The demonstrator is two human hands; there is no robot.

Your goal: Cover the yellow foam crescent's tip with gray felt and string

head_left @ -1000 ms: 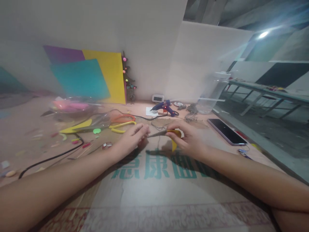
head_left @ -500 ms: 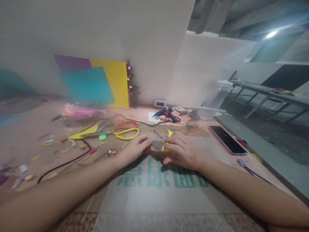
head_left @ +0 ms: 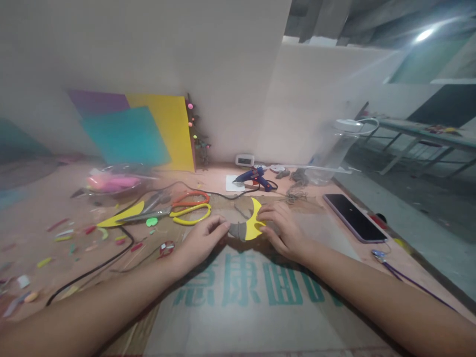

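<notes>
Over the printed sheet (head_left: 208,322) at the front of the bench (head_left: 372,263), the left hand (head_left: 203,243) pinches the grey end of a small piece, while the fingers of the right hand (head_left: 284,230) meet its yellow, crescent-tipped part (head_left: 254,225). The hands are apart, the piece bridging them — probably held at both ends to keep it steady and flat. The grey end (head_left: 237,230) looks matt and rounded, ringed by a thin cord or ridge; the yellow looks like smooth, thin card or foam.

Beyond, the blue glue gun (head_left: 253,174) has its nozzle over a white square (head_left: 233,183), likely to catch drips. To the left lie metal scissors (head_left: 189,207) with orange and yellow handles — a pointed yellow scrap (head_left: 130,213) beside the blades — and a glossy green bit (head_left: 151,222).
</notes>
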